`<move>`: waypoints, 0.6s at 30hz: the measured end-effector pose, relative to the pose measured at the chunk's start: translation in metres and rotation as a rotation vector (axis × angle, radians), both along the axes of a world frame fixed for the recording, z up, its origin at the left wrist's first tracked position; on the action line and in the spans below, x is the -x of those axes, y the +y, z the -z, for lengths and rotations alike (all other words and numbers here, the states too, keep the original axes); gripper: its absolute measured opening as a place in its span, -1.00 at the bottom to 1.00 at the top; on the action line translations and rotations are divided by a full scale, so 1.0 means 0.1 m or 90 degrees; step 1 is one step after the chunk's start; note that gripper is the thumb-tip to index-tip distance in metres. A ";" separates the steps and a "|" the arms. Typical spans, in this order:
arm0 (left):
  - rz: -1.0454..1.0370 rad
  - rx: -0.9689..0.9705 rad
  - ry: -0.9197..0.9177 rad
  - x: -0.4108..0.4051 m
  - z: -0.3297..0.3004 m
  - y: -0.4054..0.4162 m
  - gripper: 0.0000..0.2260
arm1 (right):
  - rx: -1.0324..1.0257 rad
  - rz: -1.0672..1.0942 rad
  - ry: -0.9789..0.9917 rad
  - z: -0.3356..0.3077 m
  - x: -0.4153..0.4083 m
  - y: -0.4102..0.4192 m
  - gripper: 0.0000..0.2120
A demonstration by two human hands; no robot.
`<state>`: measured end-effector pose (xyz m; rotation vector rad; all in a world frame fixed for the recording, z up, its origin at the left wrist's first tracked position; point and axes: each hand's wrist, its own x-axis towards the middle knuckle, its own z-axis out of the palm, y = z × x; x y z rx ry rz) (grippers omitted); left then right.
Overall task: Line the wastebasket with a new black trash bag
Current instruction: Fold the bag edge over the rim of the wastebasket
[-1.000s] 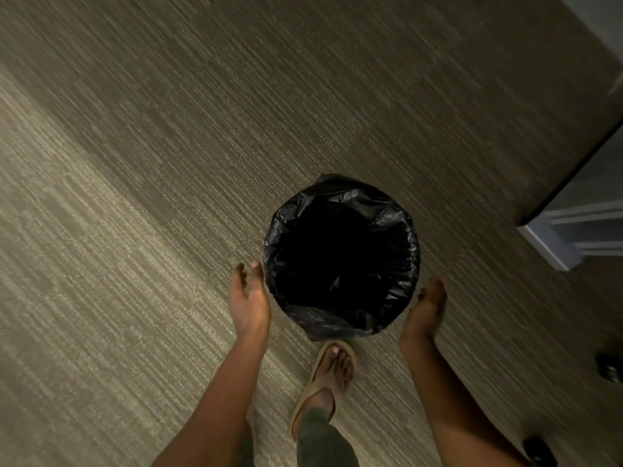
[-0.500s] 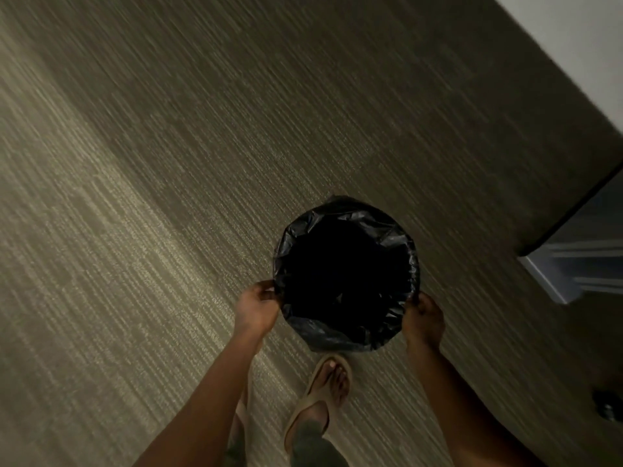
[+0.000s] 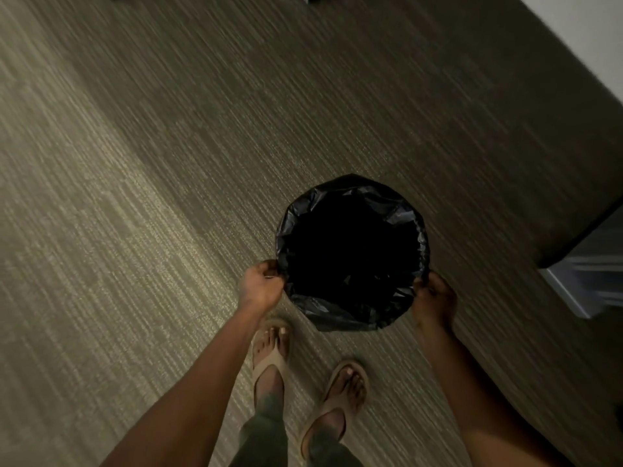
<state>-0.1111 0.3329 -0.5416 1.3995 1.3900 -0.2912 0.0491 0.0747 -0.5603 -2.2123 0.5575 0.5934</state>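
Note:
A round wastebasket [image 3: 347, 316] stands on the carpet in front of my feet, seen from above. A crinkled black trash bag [image 3: 303, 210] is folded over its rim all around, and the inside is dark. My left hand [image 3: 259, 284] grips the bag-covered rim on the left side. On the opposite side, my right hand [image 3: 435, 298] is closed on the rim. The basket's own walls are hidden under the plastic.
Striped grey-brown carpet [image 3: 168, 163] covers the floor. A white wall [image 3: 580, 32] runs along the top right. A pale door frame or baseboard corner [image 3: 573, 294] juts in at the right. My two sandalled feet [image 3: 273, 355] stand just behind the basket.
A second ago both hands hung apart from the basket with fingers loose. They closed on the two sides of the rim and still hold it. My second foot has stepped into view.

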 end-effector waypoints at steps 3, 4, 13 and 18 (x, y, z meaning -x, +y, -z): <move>0.007 -0.016 -0.025 -0.11 0.02 0.34 -0.78 | -0.034 -0.012 -0.023 -0.02 -0.16 0.33 -0.70; 0.012 -0.036 -0.030 -0.18 0.02 0.46 -0.74 | -0.043 -0.013 -0.032 -0.02 -0.22 0.47 -0.71; 0.098 -0.133 -0.026 -0.88 0.13 1.39 -0.66 | -0.068 -0.004 -0.015 0.22 -0.77 1.41 -0.71; 0.131 -0.130 -0.045 -1.07 0.11 1.46 -0.73 | -0.018 -0.030 -0.010 0.35 -0.90 1.54 -0.66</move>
